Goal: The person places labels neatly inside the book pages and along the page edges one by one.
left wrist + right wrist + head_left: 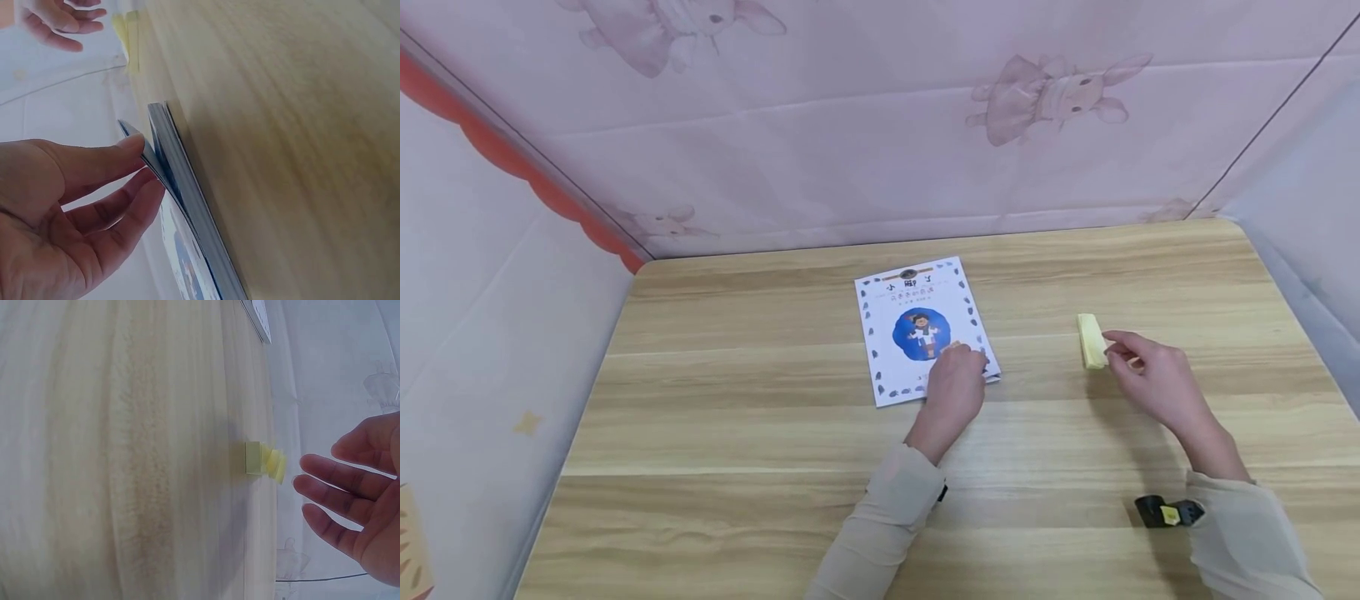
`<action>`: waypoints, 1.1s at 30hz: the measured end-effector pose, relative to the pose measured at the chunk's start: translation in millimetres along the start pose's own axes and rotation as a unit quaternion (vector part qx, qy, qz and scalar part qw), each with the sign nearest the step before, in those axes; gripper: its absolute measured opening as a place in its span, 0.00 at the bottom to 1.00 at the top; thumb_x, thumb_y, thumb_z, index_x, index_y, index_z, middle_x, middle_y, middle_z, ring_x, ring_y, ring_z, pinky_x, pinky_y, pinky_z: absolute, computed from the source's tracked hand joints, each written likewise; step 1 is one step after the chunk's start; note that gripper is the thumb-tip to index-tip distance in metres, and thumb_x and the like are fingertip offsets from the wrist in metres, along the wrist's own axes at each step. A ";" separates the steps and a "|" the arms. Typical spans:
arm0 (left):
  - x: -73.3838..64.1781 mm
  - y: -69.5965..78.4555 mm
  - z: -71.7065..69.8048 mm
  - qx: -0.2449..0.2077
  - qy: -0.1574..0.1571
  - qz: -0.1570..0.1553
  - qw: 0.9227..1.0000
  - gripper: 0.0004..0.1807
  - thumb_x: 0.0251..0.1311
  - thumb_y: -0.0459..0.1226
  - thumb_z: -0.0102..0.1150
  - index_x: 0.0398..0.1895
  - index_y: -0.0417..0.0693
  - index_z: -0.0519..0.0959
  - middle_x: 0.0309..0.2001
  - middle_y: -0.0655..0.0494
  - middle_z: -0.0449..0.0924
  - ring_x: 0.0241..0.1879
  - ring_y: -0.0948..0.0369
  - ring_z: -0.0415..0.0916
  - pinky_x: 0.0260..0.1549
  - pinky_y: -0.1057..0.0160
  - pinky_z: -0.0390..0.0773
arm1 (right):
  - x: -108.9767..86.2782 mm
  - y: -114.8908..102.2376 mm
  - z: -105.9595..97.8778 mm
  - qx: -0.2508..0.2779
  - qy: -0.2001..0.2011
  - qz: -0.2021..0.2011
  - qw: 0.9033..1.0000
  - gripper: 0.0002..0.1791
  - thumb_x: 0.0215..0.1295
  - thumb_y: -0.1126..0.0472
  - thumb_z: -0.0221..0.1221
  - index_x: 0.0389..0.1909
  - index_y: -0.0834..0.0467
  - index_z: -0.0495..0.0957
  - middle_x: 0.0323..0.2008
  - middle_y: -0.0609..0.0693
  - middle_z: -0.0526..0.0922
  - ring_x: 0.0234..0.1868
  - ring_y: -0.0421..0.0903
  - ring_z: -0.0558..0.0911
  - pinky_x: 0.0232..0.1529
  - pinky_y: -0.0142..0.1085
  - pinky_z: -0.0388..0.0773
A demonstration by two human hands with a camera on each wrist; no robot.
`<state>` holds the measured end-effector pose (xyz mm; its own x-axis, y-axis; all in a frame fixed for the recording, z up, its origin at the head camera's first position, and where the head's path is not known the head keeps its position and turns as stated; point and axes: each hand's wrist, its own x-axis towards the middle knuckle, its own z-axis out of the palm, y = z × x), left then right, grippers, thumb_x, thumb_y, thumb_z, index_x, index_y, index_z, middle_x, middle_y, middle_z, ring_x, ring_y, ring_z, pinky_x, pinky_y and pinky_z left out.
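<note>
A white picture book (891,333) with a blue round illustration lies on the table. My left hand (957,383) is at its lower right corner. In the left wrist view, the thumb and fingers of the left hand (81,206) pinch the book's front cover (150,156), lifted a little off the page block (187,181). To the right lies a narrow pad of yellow sticky notes (1092,342), its upper sheets (275,464) bent up in the right wrist view. Beside the pad hovers my right hand (1157,379). Its fingers (337,503) are loosely bent and apart from the pad, holding nothing.
The wooden table (722,433) runs back to a pink wall covering (865,167) printed with rabbits. A side panel with a red scalloped edge (535,175) stands at the left. A black strap device (1168,511) is at the right wrist.
</note>
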<state>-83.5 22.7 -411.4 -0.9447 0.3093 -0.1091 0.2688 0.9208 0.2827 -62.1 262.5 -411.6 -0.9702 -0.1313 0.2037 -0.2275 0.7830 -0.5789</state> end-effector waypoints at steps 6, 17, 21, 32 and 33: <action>-3.2 0.4 -8.3 0.000 0.009 0.007 1.000 0.08 0.52 0.27 0.60 0.32 0.46 0.84 0.24 0.56 0.77 0.26 0.64 0.72 0.23 0.71 0.71 | 1.2 0.9 0.3 0.000 0.006 -0.007 1.000 0.14 0.57 0.71 0.53 0.44 0.71 0.75 0.29 0.63 0.81 0.26 0.55 0.79 0.25 0.35 0.75; -8.7 -6.3 -39.4 -0.087 0.033 -0.029 0.995 0.08 0.51 0.26 0.58 0.34 0.39 0.83 0.29 0.50 0.81 0.30 0.59 0.77 0.31 0.65 0.76 | 1.7 0.8 -0.5 0.000 0.000 0.002 1.000 0.14 0.58 0.70 0.53 0.45 0.71 0.75 0.30 0.63 0.81 0.26 0.55 0.79 0.25 0.36 0.74; -13.7 -13.1 -53.7 -0.130 0.060 -0.044 0.989 0.06 0.56 0.28 0.56 0.35 0.37 0.81 0.31 0.48 0.81 0.34 0.55 0.79 0.33 0.63 0.77 | 1.4 0.7 -0.2 0.002 0.000 0.003 1.000 0.14 0.58 0.71 0.53 0.45 0.72 0.75 0.30 0.63 0.81 0.26 0.55 0.79 0.24 0.35 0.74; -28.3 -39.5 -76.1 -0.193 0.095 -0.060 0.975 0.02 0.53 0.28 0.56 0.29 0.39 0.78 0.25 0.53 0.77 0.26 0.61 0.74 0.29 0.67 0.74 | 0.2 1.2 1.1 0.004 -0.002 -0.005 1.000 0.14 0.58 0.71 0.54 0.44 0.71 0.75 0.30 0.63 0.81 0.25 0.55 0.80 0.25 0.37 0.75; -29.5 -41.7 -77.3 -0.200 0.094 -0.063 0.973 0.02 0.52 0.28 0.56 0.28 0.39 0.78 0.25 0.53 0.77 0.26 0.61 0.74 0.29 0.67 0.74 | -0.1 1.5 1.4 0.004 -0.003 -0.003 1.000 0.14 0.58 0.71 0.54 0.44 0.71 0.75 0.30 0.62 0.81 0.25 0.55 0.80 0.25 0.36 0.75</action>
<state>-81.3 -43.2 -346.4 -0.9933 0.1154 -0.0014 0.0887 0.7715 0.6300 -62.4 262.8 -413.6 -0.9691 -0.1399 0.2034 -0.2347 0.7774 -0.5836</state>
